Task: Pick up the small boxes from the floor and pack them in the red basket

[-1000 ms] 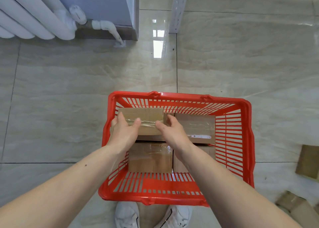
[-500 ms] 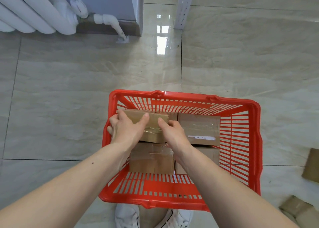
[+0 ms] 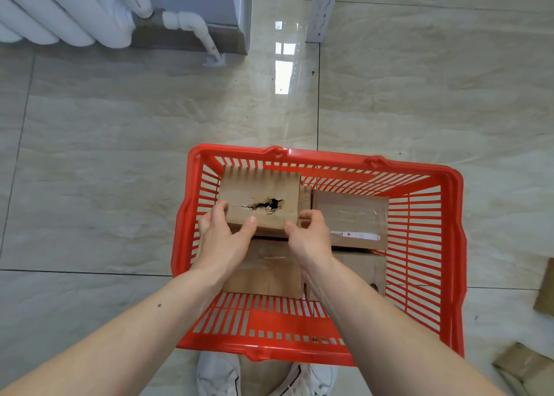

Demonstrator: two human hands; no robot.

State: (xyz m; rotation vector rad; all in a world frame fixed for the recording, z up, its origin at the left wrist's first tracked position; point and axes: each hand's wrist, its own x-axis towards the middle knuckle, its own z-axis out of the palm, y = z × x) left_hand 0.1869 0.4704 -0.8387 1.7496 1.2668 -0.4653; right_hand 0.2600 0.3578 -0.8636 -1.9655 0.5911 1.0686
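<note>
Tilted upward since earlier, torn box (image 3: 259,196) (both hands' grip clamped) in red basket (image 3: 449,245).

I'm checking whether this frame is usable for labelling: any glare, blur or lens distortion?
Head view: window glare on the glossy beige tile floor; wide-angle bending of the red plastic basket rim and edges; slatted shadows on the torn brown cardboard box; both hands sharp.

Bare forearms (image 3: 144,332), no sleeves; white sneakers (image 3: 218,376)
</note>
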